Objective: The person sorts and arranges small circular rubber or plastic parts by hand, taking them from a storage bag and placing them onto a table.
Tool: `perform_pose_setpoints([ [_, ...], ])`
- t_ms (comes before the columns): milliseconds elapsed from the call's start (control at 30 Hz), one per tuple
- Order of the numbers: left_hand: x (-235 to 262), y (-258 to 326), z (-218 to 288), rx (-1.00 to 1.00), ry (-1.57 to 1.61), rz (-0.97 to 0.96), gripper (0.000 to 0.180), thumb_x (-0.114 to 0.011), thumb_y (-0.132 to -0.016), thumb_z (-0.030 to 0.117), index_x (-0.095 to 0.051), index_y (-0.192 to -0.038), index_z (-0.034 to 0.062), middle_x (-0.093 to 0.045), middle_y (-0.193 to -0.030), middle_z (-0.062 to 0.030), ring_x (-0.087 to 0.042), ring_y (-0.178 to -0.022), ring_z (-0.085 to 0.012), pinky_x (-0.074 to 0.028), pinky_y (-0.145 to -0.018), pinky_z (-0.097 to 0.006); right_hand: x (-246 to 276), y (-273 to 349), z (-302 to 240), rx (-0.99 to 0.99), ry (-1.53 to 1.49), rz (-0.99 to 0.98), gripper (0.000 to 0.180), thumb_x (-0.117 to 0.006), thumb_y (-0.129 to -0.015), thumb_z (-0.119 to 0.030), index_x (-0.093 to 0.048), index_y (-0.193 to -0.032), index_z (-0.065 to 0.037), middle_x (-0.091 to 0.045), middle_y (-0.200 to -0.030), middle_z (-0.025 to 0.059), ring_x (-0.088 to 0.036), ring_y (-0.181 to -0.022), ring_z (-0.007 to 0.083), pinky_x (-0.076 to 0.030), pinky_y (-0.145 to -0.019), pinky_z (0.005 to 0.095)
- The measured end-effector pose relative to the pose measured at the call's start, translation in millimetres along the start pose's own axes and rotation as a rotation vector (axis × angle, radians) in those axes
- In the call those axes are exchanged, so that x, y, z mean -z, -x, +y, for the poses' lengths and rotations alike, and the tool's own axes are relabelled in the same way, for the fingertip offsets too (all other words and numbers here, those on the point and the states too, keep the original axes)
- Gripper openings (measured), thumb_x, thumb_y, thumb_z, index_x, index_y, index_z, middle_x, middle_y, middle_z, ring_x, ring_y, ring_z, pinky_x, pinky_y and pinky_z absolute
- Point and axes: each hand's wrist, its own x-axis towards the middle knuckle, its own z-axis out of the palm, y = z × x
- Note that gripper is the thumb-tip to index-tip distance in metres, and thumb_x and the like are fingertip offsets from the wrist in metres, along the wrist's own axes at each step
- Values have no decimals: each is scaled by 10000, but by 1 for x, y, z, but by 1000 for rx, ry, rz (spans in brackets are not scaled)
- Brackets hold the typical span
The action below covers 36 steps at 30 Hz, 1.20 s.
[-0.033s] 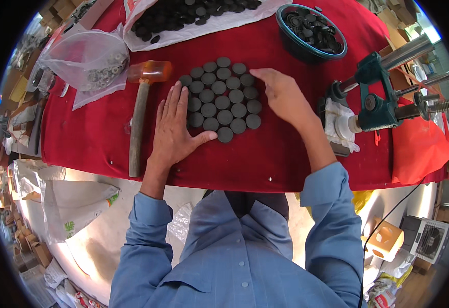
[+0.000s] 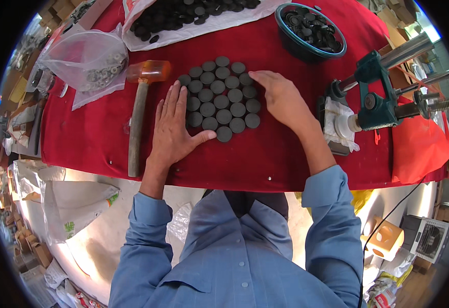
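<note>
Many black round discs (image 2: 221,102) lie flat and packed side by side in a rough hexagon on the red cloth. Along the group's left edge lies my left hand (image 2: 172,126), open, its fingers stretched forward and its thumb out to the side. The thumb tip meets the nearest disc, and the fingertips touch a disc at the far left. My right hand (image 2: 287,100) rests on its side at the upper right of the group. Its stretched fingertips touch an outer disc, and the thumb is hidden. Neither hand grips anything.
Left of my left hand lies a mallet (image 2: 138,115) with an amber head. A clear bag (image 2: 106,72) of small metal parts is beyond it. At the back are a white sack (image 2: 211,23) of black discs and a dark bowl (image 2: 311,51). A green press (image 2: 373,97) stands right.
My right hand has turned slightly, its fingers lying closer together against the discs. My left hand and the group of discs look almost the same.
</note>
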Motion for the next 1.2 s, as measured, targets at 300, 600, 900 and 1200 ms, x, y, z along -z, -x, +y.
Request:
perform_pose_setpoints([
  [300,-4,0,3,34,39,-29,1260,-787,-725,742,-315,-1618,-13,-288,-1707,-212,-310,-1565,-397,-257,-1258,-578,-31,12,1,81,368,199,559,-613,-833,64,-643,-1380,-47,-652,-1298,93,-604,-1217,319,-486,-1049,524],
  [600,1,-3,3,5,2,-44,1271,-824,-709,716,-323,-1601,-39,-297,-1690,-248,-335,-1546,-419,-278,-1247,-579,-32,6,-4,121,556,222,496,-649,-854,-9,-658,-1349,-32,-657,-1207,89,-650,-1126,272,-531,-1005,513],
  [900,6,3,-2,13,-1,5,1230,-875,-691,627,-345,-1598,-12,-305,-1690,-230,-357,-1529,-424,-283,-1244,-572,41,95,-59,-13,54,500,443,-680,-871,37,-632,-1308,-13,-681,-1253,136,-694,-1111,269,-560,-952,394],
  [1200,13,25,44,-56,41,184,604,-915,-752,270,-671,-1264,61,-626,-1265,-162,-603,-1161,-359,-463,-1003,-492,115,158,-12,-470,-391,1018,596,-826,-894,-83,-505,-1383,32,-651,-1284,151,-623,-1217,213,-484,-1061,351],
])
